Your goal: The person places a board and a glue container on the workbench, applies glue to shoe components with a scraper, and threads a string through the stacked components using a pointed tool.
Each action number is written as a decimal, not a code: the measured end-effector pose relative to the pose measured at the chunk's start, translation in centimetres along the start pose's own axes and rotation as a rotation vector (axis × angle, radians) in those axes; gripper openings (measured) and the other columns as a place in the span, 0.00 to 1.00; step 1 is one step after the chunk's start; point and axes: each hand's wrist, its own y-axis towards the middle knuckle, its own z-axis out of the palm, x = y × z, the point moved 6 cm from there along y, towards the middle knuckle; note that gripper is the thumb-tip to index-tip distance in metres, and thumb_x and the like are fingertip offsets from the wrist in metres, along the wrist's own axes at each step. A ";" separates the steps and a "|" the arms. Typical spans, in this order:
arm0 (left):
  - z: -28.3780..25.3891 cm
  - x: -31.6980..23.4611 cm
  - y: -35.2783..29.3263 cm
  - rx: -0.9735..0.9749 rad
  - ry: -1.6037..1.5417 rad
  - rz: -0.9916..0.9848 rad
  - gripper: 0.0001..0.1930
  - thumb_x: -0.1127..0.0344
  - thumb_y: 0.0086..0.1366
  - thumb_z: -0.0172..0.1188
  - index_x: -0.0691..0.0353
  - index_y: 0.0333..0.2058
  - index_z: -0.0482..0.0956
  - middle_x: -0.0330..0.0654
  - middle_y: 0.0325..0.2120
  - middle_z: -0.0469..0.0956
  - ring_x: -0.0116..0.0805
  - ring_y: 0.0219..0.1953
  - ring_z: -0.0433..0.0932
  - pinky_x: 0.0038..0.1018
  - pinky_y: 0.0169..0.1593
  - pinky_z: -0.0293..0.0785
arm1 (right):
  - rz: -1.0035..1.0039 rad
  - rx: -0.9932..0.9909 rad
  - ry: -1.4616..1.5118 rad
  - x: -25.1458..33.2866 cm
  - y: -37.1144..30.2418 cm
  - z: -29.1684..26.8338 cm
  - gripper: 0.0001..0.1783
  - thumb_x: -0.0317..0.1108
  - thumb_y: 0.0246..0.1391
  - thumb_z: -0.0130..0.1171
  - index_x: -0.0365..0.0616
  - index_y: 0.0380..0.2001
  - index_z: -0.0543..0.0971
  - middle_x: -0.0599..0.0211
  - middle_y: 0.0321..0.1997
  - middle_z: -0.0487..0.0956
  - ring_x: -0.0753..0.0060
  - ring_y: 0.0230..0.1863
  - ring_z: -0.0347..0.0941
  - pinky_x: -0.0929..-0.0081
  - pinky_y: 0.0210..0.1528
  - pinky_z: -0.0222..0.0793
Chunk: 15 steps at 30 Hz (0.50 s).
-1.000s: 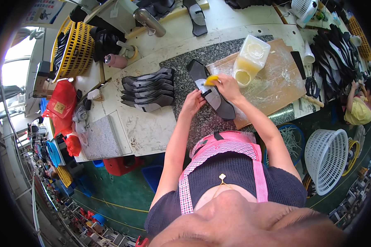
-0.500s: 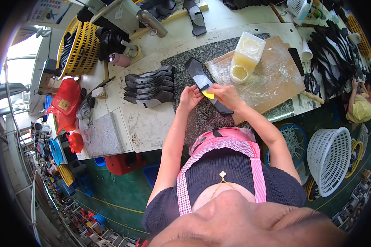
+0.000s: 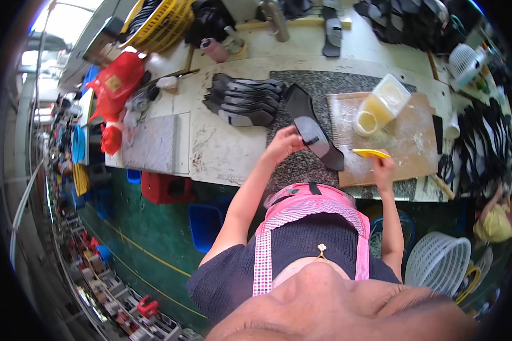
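A long black-and-grey cut piece of sheet material lies slantwise on the speckled stone slab. My left hand is at its left edge, fingers curled and seeming to grip the rim near a small black tab. Off to the right, my right hand pinches a thin yellow spreader, held apart from the piece over the cardboard's near part. Farther back on the smeared cardboard rests a translucent plastic container with yellowish contents, its round mouth facing me. Similar pieces lie stacked left of the slab.
Red bags and a grey board occupy the left. A pink bottle and steel flask stand behind. Dark pieces are heaped right; below is a white basket. A co-worker's yellow top shows at the right.
My right hand has moved right with the yellow spreader, away from the piece to over the cardboard. My left hand stays beside the piece. The whole view has shifted.
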 end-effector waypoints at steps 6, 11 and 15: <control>-6.8 3.0 -7.1 -0.140 -0.128 0.128 0.20 0.80 0.57 0.52 0.65 0.50 0.69 0.44 0.42 0.76 0.38 0.39 0.79 0.31 0.44 0.77 | 0.269 -0.175 0.187 -4.4 -1.8 -1.9 0.09 0.34 0.58 0.56 0.38 0.29 0.76 0.82 0.17 0.65 0.89 0.18 0.57 0.83 0.20 0.51; -8.6 0.3 -9.6 -0.358 -0.009 0.092 0.19 0.72 0.62 0.46 0.68 0.52 0.66 0.54 0.45 0.73 0.45 0.49 0.75 0.37 0.51 0.73 | 0.327 -0.193 0.241 -4.7 -1.3 -0.9 0.10 0.36 0.58 0.56 0.45 0.25 0.74 0.83 0.15 0.63 0.91 0.15 0.54 0.85 0.17 0.46; -7.2 3.1 -8.7 -0.372 -0.111 -0.103 0.23 0.63 0.66 0.46 0.73 0.54 0.62 0.57 0.51 0.69 0.47 0.52 0.72 0.35 0.54 0.70 | 0.332 -0.240 0.200 -3.1 -0.8 -0.9 0.10 0.36 0.58 0.55 0.45 0.25 0.74 0.82 0.15 0.64 0.90 0.17 0.56 0.84 0.18 0.48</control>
